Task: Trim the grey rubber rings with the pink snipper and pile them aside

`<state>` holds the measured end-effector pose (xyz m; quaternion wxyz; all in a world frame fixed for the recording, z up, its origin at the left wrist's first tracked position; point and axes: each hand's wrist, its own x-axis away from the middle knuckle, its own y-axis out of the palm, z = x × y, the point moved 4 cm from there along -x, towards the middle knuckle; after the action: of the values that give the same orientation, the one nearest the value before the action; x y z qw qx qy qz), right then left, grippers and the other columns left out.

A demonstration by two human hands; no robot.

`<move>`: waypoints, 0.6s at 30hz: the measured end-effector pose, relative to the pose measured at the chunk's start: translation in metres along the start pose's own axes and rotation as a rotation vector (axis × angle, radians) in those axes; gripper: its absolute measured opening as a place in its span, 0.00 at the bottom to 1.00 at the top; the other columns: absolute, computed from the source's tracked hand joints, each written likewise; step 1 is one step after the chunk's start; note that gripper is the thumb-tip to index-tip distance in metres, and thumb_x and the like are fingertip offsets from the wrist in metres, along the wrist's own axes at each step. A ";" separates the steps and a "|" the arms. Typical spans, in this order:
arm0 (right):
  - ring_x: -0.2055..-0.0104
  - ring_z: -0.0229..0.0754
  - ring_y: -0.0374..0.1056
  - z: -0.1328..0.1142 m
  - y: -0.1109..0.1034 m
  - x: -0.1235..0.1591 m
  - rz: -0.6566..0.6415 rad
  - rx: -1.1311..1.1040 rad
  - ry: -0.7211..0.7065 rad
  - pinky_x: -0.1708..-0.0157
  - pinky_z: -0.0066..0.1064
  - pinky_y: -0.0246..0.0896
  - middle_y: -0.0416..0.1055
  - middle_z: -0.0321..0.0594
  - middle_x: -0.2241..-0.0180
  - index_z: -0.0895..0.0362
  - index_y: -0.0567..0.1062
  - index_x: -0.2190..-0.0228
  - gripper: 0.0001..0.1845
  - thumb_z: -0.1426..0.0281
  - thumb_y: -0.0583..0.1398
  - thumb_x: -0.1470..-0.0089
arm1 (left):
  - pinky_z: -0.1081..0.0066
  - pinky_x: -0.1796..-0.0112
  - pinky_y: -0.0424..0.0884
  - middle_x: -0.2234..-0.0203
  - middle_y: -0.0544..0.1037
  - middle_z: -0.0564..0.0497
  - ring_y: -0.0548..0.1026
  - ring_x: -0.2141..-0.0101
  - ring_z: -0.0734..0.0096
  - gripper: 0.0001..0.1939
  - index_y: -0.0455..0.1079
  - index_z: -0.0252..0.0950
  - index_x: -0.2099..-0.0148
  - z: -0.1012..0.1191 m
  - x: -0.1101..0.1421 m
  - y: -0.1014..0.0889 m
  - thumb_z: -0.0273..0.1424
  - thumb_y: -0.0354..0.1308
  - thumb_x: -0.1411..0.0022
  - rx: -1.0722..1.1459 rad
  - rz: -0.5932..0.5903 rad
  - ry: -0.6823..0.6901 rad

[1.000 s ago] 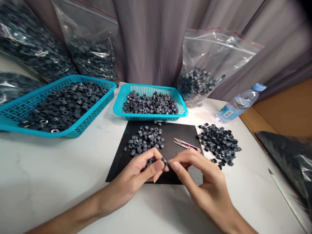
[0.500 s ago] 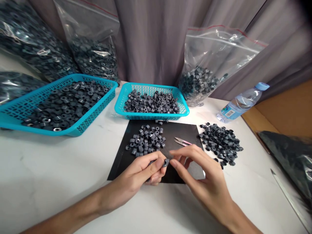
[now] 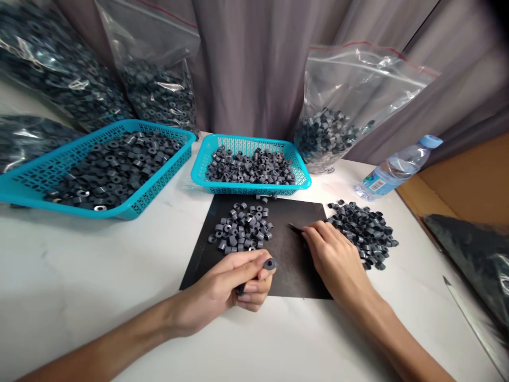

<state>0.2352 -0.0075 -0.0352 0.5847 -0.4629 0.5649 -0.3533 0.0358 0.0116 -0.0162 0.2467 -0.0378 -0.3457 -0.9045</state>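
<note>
My left hand (image 3: pixel 238 278) is closed over the black mat, pinching a small grey ring-shaped plastic piece (image 3: pixel 270 263) between thumb and forefinger, its hole facing up. Something dark, partly hidden, shows under the curled fingers of that hand. My right hand (image 3: pixel 328 244) is closed around a pair of thread snips (image 3: pixel 295 228) at the mat's right side; only the dark blade tips stick out to the left. Beyond my left hand, a loose heap of grey ring pieces (image 3: pixel 242 225) lies on the black mat (image 3: pixel 286 276).
Behind the mat stands a blue basket (image 3: pixel 250 190) of grey pieces, with a larger blue basket (image 3: pixel 131 209) to the left. A pile of dark caps (image 3: pixel 369 233) lies right of the mat. Zip bags (image 3: pixel 342 79), a water bottle (image 3: pixel 392 172) and a pointed blade (image 3: pixel 469 318) surround the table.
My right hand has left the ring piece, moved right and closed on the thread snips lying on the mat. My left hand has turned the ring piece so its hole faces up.
</note>
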 end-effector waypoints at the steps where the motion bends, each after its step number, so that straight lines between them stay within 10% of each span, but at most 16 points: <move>1: 0.61 0.47 0.69 -0.001 -0.002 0.000 0.009 -0.013 0.017 0.66 0.35 0.62 0.71 0.45 0.62 0.56 0.72 0.59 0.14 0.67 0.48 0.30 | 0.70 0.74 0.44 0.78 0.53 0.59 0.46 0.76 0.76 0.15 0.56 0.36 0.69 0.000 0.000 0.000 0.35 0.48 0.28 0.014 0.009 -0.004; 9: 0.72 0.35 0.65 -0.015 -0.045 0.000 -0.100 -0.836 0.072 0.71 0.25 0.58 0.69 0.33 0.73 0.54 0.71 0.62 0.12 0.66 0.50 0.30 | 0.72 0.75 0.44 0.78 0.53 0.60 0.46 0.77 0.78 0.16 0.56 0.36 0.70 0.003 -0.001 -0.001 0.34 0.49 0.28 0.040 0.083 -0.016; 18: 0.71 0.35 0.63 -0.023 -0.048 0.004 -0.157 -0.860 -0.181 0.70 0.26 0.58 0.69 0.34 0.70 0.50 0.74 0.45 0.17 0.70 0.59 0.35 | 0.73 0.75 0.45 0.78 0.54 0.60 0.47 0.77 0.78 0.14 0.57 0.36 0.67 0.000 0.000 -0.005 0.37 0.49 0.28 0.045 0.108 -0.028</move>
<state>0.2181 -0.0297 0.0105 0.3575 -0.7343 0.5703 -0.0879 0.0335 0.0144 -0.0194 0.2912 -0.0637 -0.3668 -0.8812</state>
